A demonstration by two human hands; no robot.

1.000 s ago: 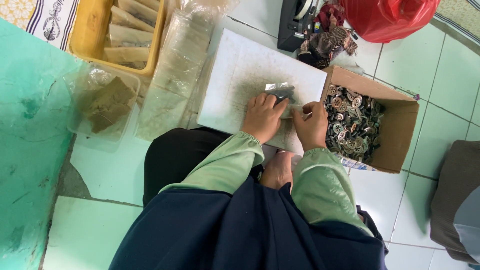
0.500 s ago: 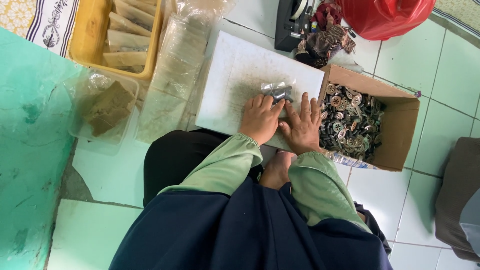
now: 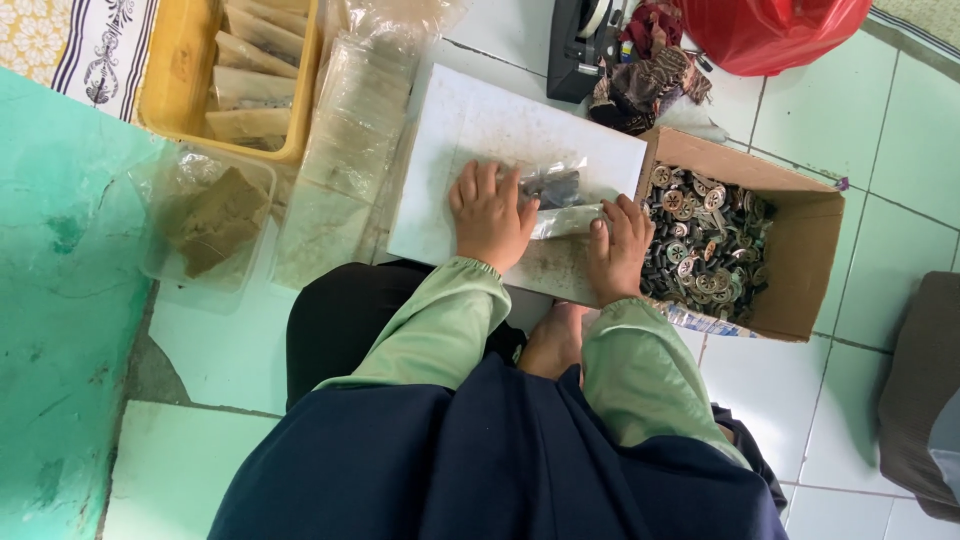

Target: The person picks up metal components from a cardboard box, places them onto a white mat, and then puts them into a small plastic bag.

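Clear plastic, that's what the little bag (image 3: 556, 190) is made of, and it's got a clump of dark buttons in it, lying on a white board (image 3: 470, 130) set on the tiled floor. Left hand (image 3: 490, 215) is flat on the board, palm down, fingers spread, fingertips right at the bag's left edge, not gripping anything as far as I can see. Right hand (image 3: 618, 248) is also laid flat, fingers pressing down on the folded strip of plastic just below the bag. Just to the right of the board sits a brown cardboard box (image 3: 800, 250) full of mixed buttons (image 3: 705, 245). Left of the board is a stack of empty clear bags (image 3: 345, 150), then a yellow tray (image 3: 180, 90) holding filled packets. Up top there's a black tape dispenser (image 3: 580, 45), some patterned cloth (image 3: 650, 85) and a red plastic bag (image 3: 770, 30).
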